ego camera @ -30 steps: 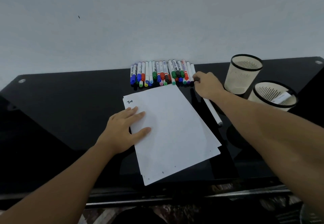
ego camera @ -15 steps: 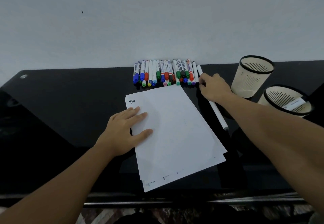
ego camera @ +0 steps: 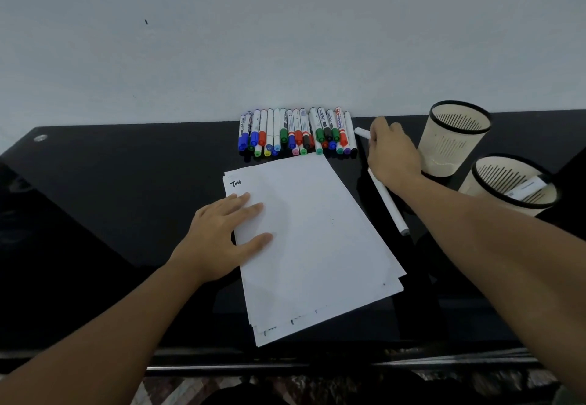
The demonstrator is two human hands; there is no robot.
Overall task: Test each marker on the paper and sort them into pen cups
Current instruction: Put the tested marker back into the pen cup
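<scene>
Standing at the right end of the black desk point(ego camera: 126, 182) are two cream pen cups with black rims. The far cup point(ego camera: 456, 138) shows nothing inside from this angle. The near cup point(ego camera: 510, 184) holds one white marker point(ego camera: 524, 189) leaning against its inner wall.

A row of markers point(ego camera: 296, 131) lies side by side along the back edge against the wall, caps toward the person: blue, green, red, black, pink, purple and others. Just in front of the row sits a small stack of paper point(ego camera: 317, 239), turned a little askew, with "Test" written in its top left corner.

The left hand point(ego camera: 222, 236) lies flat on the left part of the paper, fingers straight and slightly spread, thumb out to the side, pressing the sheets down.

The right hand point(ego camera: 391, 157) is between the row and the far cup, curled over a white marker point(ego camera: 363, 132) whose end pokes out to the left of its fingers, just beside the row's right end. The fingers pinch it from above. Another white marker point(ego camera: 388, 204) lies on the desk beside the paper's right edge, running under that wrist.
</scene>
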